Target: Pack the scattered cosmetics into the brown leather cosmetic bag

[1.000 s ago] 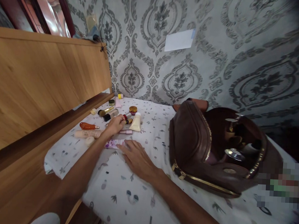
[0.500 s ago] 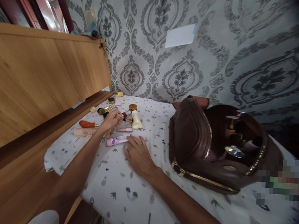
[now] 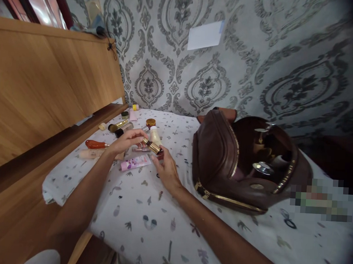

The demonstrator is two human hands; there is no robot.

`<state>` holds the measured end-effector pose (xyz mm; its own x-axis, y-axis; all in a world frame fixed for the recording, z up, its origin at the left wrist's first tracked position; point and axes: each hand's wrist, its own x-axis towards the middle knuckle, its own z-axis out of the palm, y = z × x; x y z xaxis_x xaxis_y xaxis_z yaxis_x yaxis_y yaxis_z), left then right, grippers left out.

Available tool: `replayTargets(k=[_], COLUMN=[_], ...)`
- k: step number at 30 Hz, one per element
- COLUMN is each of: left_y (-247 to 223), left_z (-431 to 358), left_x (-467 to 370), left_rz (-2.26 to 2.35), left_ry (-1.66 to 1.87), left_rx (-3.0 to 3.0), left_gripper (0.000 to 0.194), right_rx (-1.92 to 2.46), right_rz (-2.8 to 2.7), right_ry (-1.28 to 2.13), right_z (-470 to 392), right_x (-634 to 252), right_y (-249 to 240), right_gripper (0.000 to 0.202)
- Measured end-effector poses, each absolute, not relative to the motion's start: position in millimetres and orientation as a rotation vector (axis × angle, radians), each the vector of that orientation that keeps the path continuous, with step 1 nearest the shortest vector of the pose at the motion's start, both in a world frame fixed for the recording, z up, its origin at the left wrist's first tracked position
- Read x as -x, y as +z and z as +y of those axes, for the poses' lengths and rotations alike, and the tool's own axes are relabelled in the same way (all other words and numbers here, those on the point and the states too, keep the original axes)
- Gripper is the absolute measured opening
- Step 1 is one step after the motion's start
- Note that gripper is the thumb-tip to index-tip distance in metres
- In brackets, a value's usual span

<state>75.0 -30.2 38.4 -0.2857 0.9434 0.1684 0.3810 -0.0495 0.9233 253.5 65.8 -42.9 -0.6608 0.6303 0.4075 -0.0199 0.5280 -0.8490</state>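
My left hand pinches one end of a gold-and-dark lipstick tube, held tilted above the cloth. At its other end, the fingers of my right hand close on the tube. A dark red bit shows by the right fingers; I cannot make out what it is. Below the hands lies a pink-and-white tube. Behind the lipstick is a cream tube, partly hidden, with a gold-lidded jar farther back. A slim pink tube lies under the lipstick.
An open brown leather bag with items inside stands on the right. Makeup brushes, an orange-handled tool and a beige tube lie left. A wooden panel borders the left side; patterned wall behind.
My left hand has brought the lipstick tube toward the right hand. My right hand has left the pink-and-white tube and risen to the lipstick. The view has shifted slightly.
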Motion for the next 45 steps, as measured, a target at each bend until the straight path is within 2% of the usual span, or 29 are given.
replayTargets(k=[5,13,19,28,35,45], left_y=[42,42,32,36,32,27], left_z=[-26,-20,-17,-18,-17,-14], left_x=[-89,-93,-92,-94,-89,-91], left_rz=[1.716,1.911,2.059,1.983,1.869,2.109], left_ry=[1.274,1.2,1.191,1.255,1.264,1.22], left_rx=[-1.434,-1.432,-1.438,-1.476,-1.441,-1.574], left_gripper=[0.034,0.035,0.042,0.043,0.036,0.042], right_rx=[0.484,0.556,0.532,0.522,0.482,0.469], right_rz=[-2.143,-2.117,-2.059,-1.974,-1.97,-1.99], right_ry=[1.225,1.292,1.345,1.408,1.422,1.402], right_z=[63,62,60,66,69,68], right_x=[-256,-260,-262,-256,-253,-253], right_y=[-33,-26,-24,-34,-38,-35], right_gripper=[0.022,0.008,0.006,0.011,0.017,0.018])
